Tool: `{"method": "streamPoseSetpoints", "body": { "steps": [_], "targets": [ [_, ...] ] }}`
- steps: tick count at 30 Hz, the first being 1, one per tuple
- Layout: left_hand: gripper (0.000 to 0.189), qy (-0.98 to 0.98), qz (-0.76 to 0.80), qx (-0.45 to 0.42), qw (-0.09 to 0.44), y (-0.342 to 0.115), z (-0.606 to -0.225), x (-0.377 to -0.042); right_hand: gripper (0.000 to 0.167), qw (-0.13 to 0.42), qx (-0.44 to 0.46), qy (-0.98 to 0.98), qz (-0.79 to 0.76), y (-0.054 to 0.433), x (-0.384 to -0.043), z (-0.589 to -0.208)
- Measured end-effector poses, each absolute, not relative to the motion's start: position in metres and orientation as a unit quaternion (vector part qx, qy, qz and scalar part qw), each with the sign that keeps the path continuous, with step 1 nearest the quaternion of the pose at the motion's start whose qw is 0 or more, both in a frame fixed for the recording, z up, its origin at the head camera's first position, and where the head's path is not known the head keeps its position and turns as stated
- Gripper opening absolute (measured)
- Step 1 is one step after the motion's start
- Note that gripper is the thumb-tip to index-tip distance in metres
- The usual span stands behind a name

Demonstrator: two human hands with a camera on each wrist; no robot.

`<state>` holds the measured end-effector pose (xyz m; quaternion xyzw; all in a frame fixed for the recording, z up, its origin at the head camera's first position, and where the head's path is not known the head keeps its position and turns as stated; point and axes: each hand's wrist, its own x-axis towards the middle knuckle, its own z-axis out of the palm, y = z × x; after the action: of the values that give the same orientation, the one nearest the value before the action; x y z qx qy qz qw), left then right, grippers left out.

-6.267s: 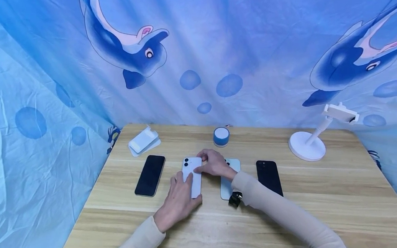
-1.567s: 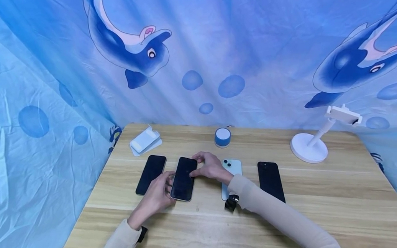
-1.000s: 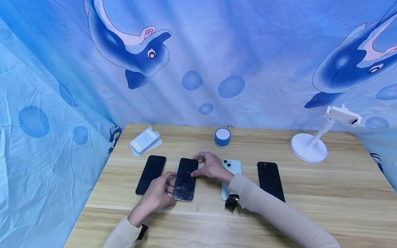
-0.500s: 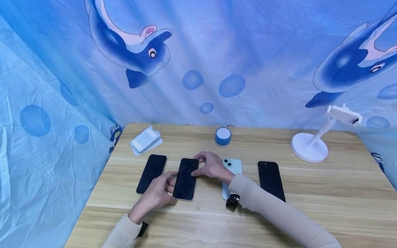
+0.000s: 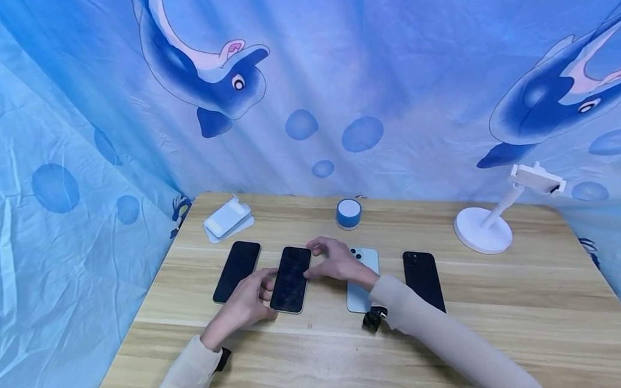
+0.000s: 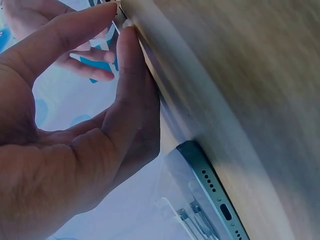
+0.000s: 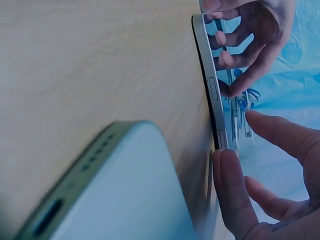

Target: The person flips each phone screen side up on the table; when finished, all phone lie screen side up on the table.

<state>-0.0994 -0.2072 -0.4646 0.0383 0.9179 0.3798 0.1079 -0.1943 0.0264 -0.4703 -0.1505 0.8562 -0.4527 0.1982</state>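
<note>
A smartphone (image 5: 290, 279) lies screen up on the wooden table, between my two hands. My left hand (image 5: 245, 304) pinches it at its lower left corner; in the left wrist view the thumb and a finger (image 6: 131, 60) meet at its edge. My right hand (image 5: 342, 261) is at the upper right edge. In the right wrist view its fingertips touch or nearly touch the silver side, and the thumb stands apart. Left of it lies another dark-screened phone (image 5: 237, 271). A pale green phone (image 5: 358, 296), back up, lies partly under my right wrist.
A black phone (image 5: 423, 276) lies back up further right, partly behind the sleeve. At the back are white flat pieces (image 5: 228, 219), a blue-and-white round object (image 5: 348, 214) and a white phone stand (image 5: 483, 230). A patterned blue curtain (image 5: 307, 68) hangs behind the table.
The middle phone, earlier white back up, has been turned screen up, then lowered flat. Lately my right hand has drawn slightly right from its edge; my left hand has stayed put.
</note>
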Motion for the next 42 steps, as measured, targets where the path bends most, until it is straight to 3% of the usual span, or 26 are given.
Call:
{"method": "streamPoseSetpoints", "body": {
  "steps": [14, 26, 42],
  "targets": [
    [0.093, 0.941, 0.327, 0.041, 0.077, -0.198, -0.456, -0.094, 0.070, 0.214, -0.138, 0.815, -0.520, 0.067, -0.188, -0.463],
    [0.073, 0.937, 0.339, 0.086, 0.006, -0.161, -0.452, -0.091, 0.069, 0.197, -0.099, 0.834, -0.505, 0.100, -0.187, -0.456],
    [0.065, 0.925, 0.341, 0.166, 0.002, -0.113, -0.457, -0.087, 0.062, 0.177, -0.076, 0.855, -0.482, 0.130, -0.184, -0.463]
  ]
}}
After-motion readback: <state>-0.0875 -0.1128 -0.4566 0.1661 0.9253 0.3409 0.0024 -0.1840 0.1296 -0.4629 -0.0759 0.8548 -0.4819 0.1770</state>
